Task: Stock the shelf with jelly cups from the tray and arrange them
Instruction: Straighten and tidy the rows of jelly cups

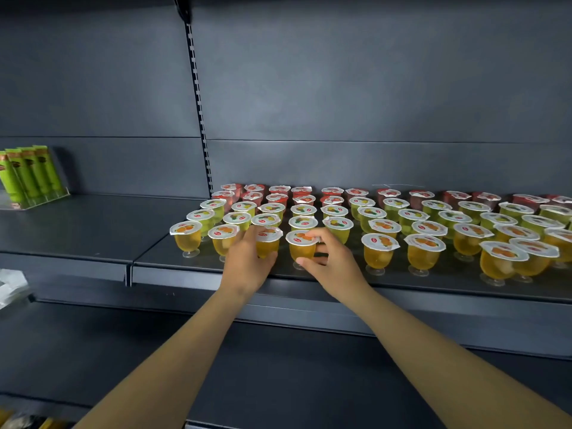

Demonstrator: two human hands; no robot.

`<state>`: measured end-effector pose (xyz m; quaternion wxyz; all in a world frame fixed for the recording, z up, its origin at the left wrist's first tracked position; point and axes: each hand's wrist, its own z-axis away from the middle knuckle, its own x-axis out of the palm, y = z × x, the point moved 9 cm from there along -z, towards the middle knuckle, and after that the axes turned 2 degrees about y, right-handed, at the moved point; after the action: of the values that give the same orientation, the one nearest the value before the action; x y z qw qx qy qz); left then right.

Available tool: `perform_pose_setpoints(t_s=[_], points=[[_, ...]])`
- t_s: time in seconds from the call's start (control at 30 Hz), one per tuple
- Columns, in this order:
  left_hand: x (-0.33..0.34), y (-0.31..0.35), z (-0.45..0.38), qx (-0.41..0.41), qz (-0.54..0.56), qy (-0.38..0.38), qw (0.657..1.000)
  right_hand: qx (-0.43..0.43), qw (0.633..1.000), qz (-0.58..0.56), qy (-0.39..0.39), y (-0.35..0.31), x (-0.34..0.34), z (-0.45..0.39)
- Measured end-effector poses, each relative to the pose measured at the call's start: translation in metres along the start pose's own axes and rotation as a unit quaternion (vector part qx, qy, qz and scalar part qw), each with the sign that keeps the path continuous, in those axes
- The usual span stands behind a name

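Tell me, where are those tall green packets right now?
The tall green packets stand in a clear display rack at the far left of the head view, on the dark shelf, well left of the jelly cups.

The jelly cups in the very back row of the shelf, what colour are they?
Red, under white printed lids; the back-row jelly cups show in the head view, the only one.

Jelly cups (380,212) crowd the right shelf (402,284) from its back wall almost to the front edge, in tight rows with narrow gaps. A bare strip runs along the front edge. The left shelf (77,230) lies open, apart from green boxes (29,173) in its back left corner.
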<state>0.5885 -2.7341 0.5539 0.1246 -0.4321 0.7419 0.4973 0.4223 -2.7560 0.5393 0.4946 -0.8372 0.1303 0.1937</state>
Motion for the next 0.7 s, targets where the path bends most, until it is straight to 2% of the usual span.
perform_pose_setpoints(t_s=[0.2, 0.33, 0.53, 0.7], points=[[0.002, 0.005, 0.0, -0.02, -0.038, -0.074, 0.996, -0.001, 0.998, 0.063, -0.017, -0.011, -0.011, 0.007], [-0.009, 0.015, 0.009, -0.005, -0.093, -0.103, 0.99, -0.022, 0.987, 0.153, -0.035, -0.032, -0.029, 0.024], [-0.031, 0.056, 0.033, 0.073, -0.191, -0.152, 0.967, -0.045, 0.956, 0.288, -0.035, -0.072, -0.071, 0.056], [-0.04, 0.112, 0.054, 0.172, -0.258, -0.175, 0.934, -0.009, 0.919, 0.391, -0.042, -0.094, -0.119, 0.087]])
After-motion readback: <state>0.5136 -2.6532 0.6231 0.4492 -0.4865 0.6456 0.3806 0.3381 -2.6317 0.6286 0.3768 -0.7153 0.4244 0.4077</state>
